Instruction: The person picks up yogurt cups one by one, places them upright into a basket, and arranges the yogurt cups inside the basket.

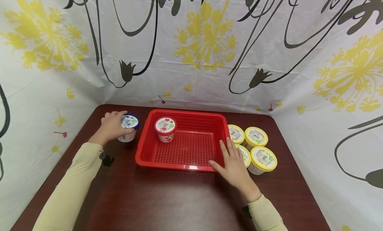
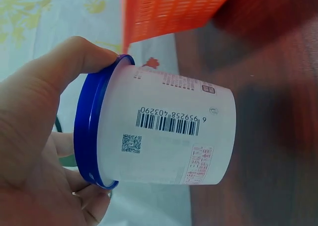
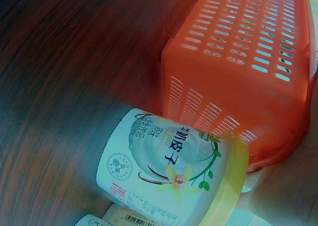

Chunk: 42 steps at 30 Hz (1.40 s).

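At the left of the head view, my left hand [image 1: 111, 127] grips a white tub with a blue lid [image 1: 129, 121], thumb and fingers at opposite sides of the lid. The left wrist view shows this tub [image 2: 171, 131] with its barcode facing the camera. My right hand [image 1: 235, 167] has its fingers spread, at the front right corner of the red basket [image 1: 176, 165]. Its fingertips overlap the nearest yellow-lidded tub [image 1: 244, 155]. Inside the basket, at the back left, stands a tub with a red lid [image 1: 165, 126].
Several yellow-lidded tubs [image 1: 256, 136] are grouped right of the basket, one of them [image 3: 174, 161] close beside its wall in the right wrist view. The dark wooden table [image 1: 149, 204] meets a patterned cloth [image 1: 191, 81] at the back and sides.
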Each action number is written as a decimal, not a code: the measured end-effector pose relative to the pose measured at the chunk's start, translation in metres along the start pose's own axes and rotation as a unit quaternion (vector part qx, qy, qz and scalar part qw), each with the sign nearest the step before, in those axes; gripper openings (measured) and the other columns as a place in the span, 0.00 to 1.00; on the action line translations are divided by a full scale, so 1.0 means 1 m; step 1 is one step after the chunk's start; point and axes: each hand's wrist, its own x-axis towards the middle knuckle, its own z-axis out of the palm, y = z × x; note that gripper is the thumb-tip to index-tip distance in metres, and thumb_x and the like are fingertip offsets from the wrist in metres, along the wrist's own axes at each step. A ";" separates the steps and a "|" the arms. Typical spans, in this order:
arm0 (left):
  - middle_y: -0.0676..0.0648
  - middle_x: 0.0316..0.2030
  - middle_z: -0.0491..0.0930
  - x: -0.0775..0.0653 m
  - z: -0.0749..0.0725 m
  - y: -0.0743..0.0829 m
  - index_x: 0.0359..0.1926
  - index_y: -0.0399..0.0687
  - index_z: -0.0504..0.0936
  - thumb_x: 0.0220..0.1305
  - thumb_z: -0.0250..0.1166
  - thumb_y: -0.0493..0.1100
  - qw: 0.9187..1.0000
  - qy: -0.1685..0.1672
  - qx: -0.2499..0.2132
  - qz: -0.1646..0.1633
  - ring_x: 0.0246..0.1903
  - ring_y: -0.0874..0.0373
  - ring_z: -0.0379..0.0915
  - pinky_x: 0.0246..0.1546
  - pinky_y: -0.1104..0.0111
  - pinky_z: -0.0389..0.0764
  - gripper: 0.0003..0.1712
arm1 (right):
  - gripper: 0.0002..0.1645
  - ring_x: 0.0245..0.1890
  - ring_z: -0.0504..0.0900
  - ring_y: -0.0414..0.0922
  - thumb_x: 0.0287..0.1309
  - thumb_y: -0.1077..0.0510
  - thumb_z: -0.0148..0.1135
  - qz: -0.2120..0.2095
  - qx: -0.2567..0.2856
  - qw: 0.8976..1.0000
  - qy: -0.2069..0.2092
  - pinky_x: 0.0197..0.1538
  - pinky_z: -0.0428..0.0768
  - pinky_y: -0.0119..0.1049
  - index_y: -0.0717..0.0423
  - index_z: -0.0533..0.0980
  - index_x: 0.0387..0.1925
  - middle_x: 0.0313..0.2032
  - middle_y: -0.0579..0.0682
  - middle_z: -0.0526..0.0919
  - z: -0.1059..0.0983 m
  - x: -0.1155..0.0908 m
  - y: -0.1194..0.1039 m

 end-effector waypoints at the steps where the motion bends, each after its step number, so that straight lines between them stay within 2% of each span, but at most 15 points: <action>1: 0.26 0.65 0.62 0.000 -0.002 0.001 0.72 0.37 0.59 0.51 0.72 0.59 1.000 0.004 0.000 -0.002 0.59 0.33 0.53 0.53 0.41 0.60 0.55 | 0.55 0.79 0.46 0.60 0.59 0.29 0.57 0.000 0.000 1.000 0.001 0.75 0.52 0.67 0.54 0.52 0.77 0.78 0.61 0.50 0.000 0.000 0.000; 10: 0.26 0.64 0.63 -0.003 -0.021 0.014 0.72 0.39 0.61 0.51 0.72 0.58 0.999 0.044 0.002 0.007 0.59 0.32 0.54 0.53 0.39 0.59 0.53 | 0.55 0.78 0.46 0.60 0.59 0.30 0.57 0.001 0.002 1.000 0.001 0.75 0.52 0.68 0.54 0.52 0.77 0.78 0.61 0.50 -0.001 -0.001 0.000; 21: 0.29 0.65 0.64 -0.009 -0.032 0.041 0.71 0.44 0.64 0.50 0.73 0.56 0.997 0.075 -0.005 0.020 0.60 0.34 0.54 0.58 0.38 0.60 0.51 | 0.54 0.78 0.46 0.61 0.59 0.30 0.57 -0.001 0.005 1.000 0.002 0.75 0.51 0.68 0.54 0.52 0.77 0.78 0.61 0.50 -0.003 -0.001 0.000; 27: 0.30 0.64 0.65 -0.009 -0.037 0.057 0.71 0.46 0.65 0.50 0.73 0.57 0.996 0.081 -0.005 0.035 0.59 0.34 0.56 0.56 0.39 0.61 0.50 | 0.54 0.78 0.45 0.60 0.60 0.30 0.57 -0.001 0.004 1.000 0.002 0.75 0.52 0.67 0.54 0.52 0.77 0.78 0.61 0.49 -0.002 -0.001 0.001; 31: 0.31 0.65 0.66 -0.008 -0.038 0.064 0.71 0.47 0.65 0.49 0.74 0.57 0.996 0.078 -0.004 0.033 0.59 0.35 0.57 0.57 0.38 0.62 0.50 | 0.55 0.79 0.45 0.60 0.60 0.31 0.57 0.002 0.009 1.000 -0.002 0.75 0.51 0.68 0.54 0.52 0.77 0.78 0.60 0.48 -0.001 -0.001 0.001; 42: 0.32 0.66 0.65 -0.006 -0.038 0.074 0.72 0.49 0.63 0.49 0.74 0.58 0.998 0.064 -0.008 0.026 0.61 0.35 0.58 0.61 0.37 0.62 0.51 | 0.55 0.79 0.44 0.60 0.60 0.30 0.57 0.003 0.012 1.000 -0.002 0.75 0.50 0.67 0.54 0.52 0.77 0.79 0.60 0.47 0.001 -0.001 0.002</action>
